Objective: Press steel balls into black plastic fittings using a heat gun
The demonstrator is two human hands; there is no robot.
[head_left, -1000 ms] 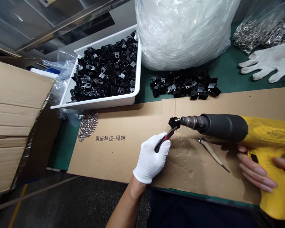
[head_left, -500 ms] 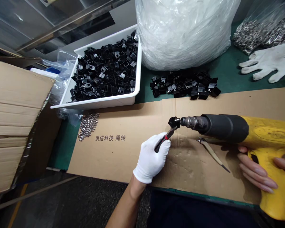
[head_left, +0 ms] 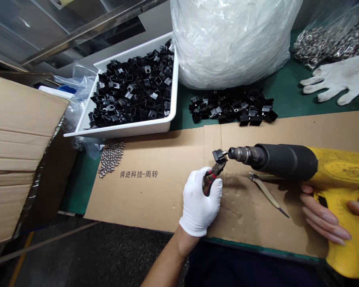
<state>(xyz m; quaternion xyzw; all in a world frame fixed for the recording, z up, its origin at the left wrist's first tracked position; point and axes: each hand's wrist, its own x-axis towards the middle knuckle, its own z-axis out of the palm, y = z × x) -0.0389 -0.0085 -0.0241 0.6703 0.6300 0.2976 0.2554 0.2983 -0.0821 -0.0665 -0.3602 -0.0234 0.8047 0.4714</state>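
Note:
In a white glove, my left hand (head_left: pixel 201 201) is closed around red-and-black pliers (head_left: pixel 217 169). Their jaws are at a small black plastic part (head_left: pixel 218 155), from which a short metal pin (head_left: pixel 225 153) sticks out to the right. Just right of the pin is the stepped nozzle of a yellow heat gun (head_left: pixel 341 167); whether they touch I cannot tell. Bare, my right hand (head_left: pixel 326 217) wraps round the heat gun's handle, partly cut off by the frame's edge. Below the nozzle, tweezers (head_left: pixel 266 193) lie on the cardboard sheet (head_left: pixel 161 199).
A white bin (head_left: pixel 131 128) full of black parts stands at the back left. Small metal pins (head_left: pixel 111 158) lie in rows on the cardboard. Behind are a pile of black parts (head_left: pixel 233 107), a large plastic bag (head_left: pixel 233 44), bagged metal pieces (head_left: pixel 320 44) and a loose glove (head_left: pixel 341 79).
My left hand has shifted a little right and turned, tilting the pliers more upright and rotating the black part. The heat gun has barely moved.

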